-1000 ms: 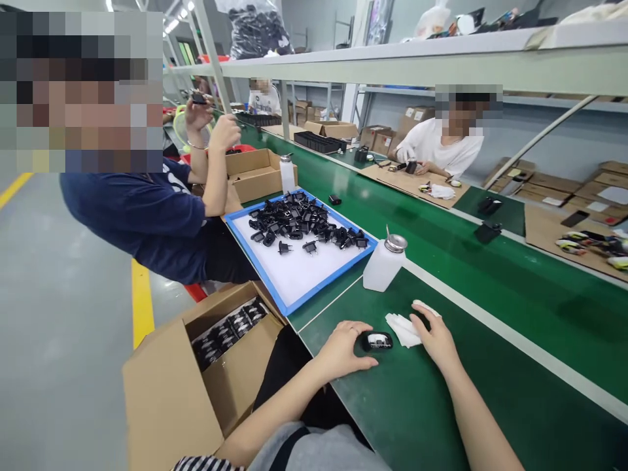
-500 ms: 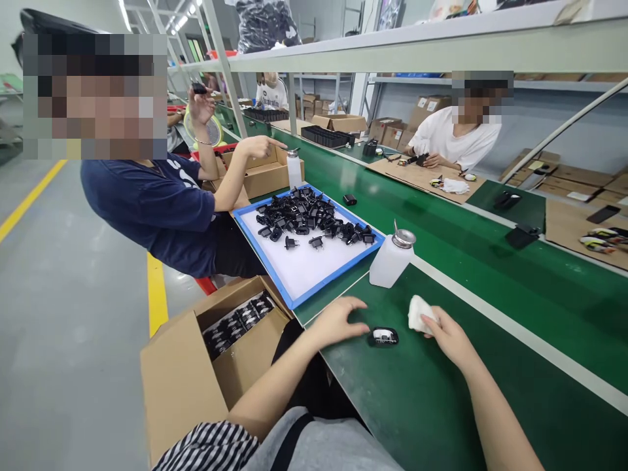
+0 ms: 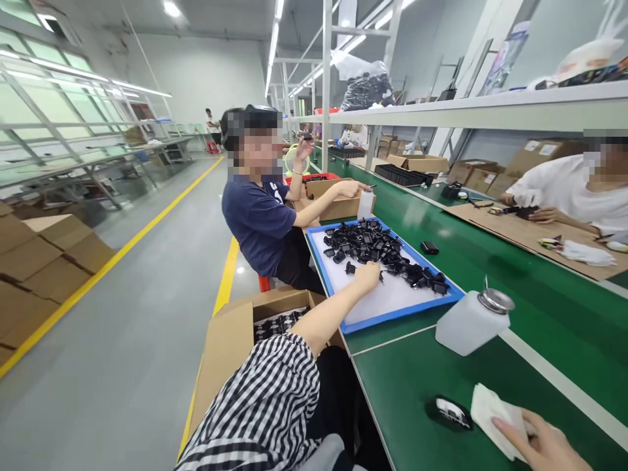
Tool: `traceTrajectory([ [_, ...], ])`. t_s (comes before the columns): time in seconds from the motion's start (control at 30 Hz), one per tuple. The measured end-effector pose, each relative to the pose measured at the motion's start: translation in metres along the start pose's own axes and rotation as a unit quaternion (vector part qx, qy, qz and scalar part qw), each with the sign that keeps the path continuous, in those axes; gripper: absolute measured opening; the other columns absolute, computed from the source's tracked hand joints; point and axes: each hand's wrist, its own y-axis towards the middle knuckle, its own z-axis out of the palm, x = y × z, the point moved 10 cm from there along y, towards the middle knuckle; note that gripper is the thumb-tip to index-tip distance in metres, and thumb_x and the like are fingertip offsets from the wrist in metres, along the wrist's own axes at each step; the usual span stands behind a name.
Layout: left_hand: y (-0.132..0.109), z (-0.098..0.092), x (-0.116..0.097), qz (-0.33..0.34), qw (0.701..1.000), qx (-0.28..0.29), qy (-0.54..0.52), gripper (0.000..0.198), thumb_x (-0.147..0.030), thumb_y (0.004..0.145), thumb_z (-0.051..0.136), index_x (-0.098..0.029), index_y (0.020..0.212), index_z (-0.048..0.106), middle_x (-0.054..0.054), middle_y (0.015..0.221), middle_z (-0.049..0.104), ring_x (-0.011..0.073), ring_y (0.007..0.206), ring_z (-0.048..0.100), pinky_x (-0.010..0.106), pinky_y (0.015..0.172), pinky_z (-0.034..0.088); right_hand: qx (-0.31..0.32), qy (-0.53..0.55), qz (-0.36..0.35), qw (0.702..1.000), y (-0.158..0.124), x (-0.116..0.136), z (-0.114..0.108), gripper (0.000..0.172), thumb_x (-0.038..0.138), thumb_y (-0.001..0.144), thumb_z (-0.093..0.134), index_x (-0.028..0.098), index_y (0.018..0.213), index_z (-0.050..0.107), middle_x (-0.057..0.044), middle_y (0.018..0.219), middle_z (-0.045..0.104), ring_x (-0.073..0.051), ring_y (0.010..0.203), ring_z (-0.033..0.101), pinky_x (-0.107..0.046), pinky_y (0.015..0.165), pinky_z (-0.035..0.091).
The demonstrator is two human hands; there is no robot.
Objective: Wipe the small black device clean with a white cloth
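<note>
Plugs lie heaped in a blue-rimmed tray on the table, probably so that they stay together within reach of the left hand, whose fingers curl at the heap's near edge; whether they grip a plug cannot be told. The right hand grasps a white cloth just beside a black casing, presumably to keep both close together. A bottle stands between casing and tray, partly in the way; the left arm hides part of a carton, and beyond the tray a co-worker's arm extends to a second bottle.
</note>
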Motion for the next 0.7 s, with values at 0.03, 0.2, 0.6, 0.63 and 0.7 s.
traceTrajectory([
  [0.03, -0.003, -0.002, -0.002, 0.009, 1.0, 0.001, -0.004, 0.025, -0.008, 0.074, 0.035, -0.011, 0.091, 0.052, 0.013, 0.095, 0.051, 0.0228, 0.089, 0.05, 0.035, 0.072, 0.04, -0.002, -0.036, 0.001, 0.999, 0.001, 0.002, -0.004, 0.046, 0.054, 0.056, 0.04, 0.015, 0.078, 0.052, -0.011, 0.061, 0.056, -0.027, 0.062, 0.054, -0.034, 0.049, 0.044],
  [0.2, -0.036, -0.011, -0.046, 0.112, 0.99, 0.05, -0.073, 0.021, -0.016, 0.075, 0.039, -0.015, 0.092, 0.053, 0.006, 0.092, 0.054, 0.015, 0.086, 0.05, 0.027, 0.074, 0.04, -0.034, -0.032, -0.066, 0.997, -0.01, 0.05, -0.02, 0.063, 0.055, 0.061, 0.035, 0.013, 0.108, 0.041, -0.015, 0.086, 0.055, -0.029, 0.08, 0.051, -0.038, 0.058, 0.045],
  [0.6, -0.15, 0.048, -0.111, 0.135, 0.815, 0.417, -0.378, 0.03, -0.019, 0.067, 0.049, -0.01, 0.095, 0.05, 0.003, 0.081, 0.056, 0.005, 0.058, 0.05, 0.022, 0.061, 0.042, -0.082, 0.133, -0.185, 0.97, -0.041, 0.091, -0.016, 0.021, 0.032, 0.068, 0.047, 0.025, 0.083, 0.059, -0.002, 0.088, 0.057, -0.017, 0.08, 0.052, -0.029, 0.068, 0.043],
  [0.63, -0.149, 0.05, -0.104, 0.14, 0.839, 0.383, -0.362, 0.036, -0.019, 0.065, 0.051, -0.01, 0.1, 0.047, 0.006, 0.09, 0.054, 0.0069, 0.063, 0.051, 0.023, 0.062, 0.042, -0.084, 0.153, -0.169, 0.97, -0.041, 0.083, -0.014, 0.021, 0.033, 0.066, 0.049, 0.024, 0.081, 0.06, -0.002, 0.089, 0.058, -0.018, 0.081, 0.052, -0.03, 0.069, 0.043],
  [0.7, -0.151, 0.056, -0.093, 0.157, 0.882, 0.311, -0.316, 0.047, -0.021, 0.061, 0.055, -0.011, 0.105, 0.043, 0.008, 0.103, 0.05, 0.0101, 0.069, 0.052, 0.024, 0.064, 0.042, -0.078, 0.191, -0.137, 0.969, -0.039, 0.069, -0.005, 0.021, 0.035, 0.063, 0.051, 0.022, 0.077, 0.06, -0.003, 0.089, 0.058, -0.019, 0.084, 0.051, -0.032, 0.072, 0.042],
])
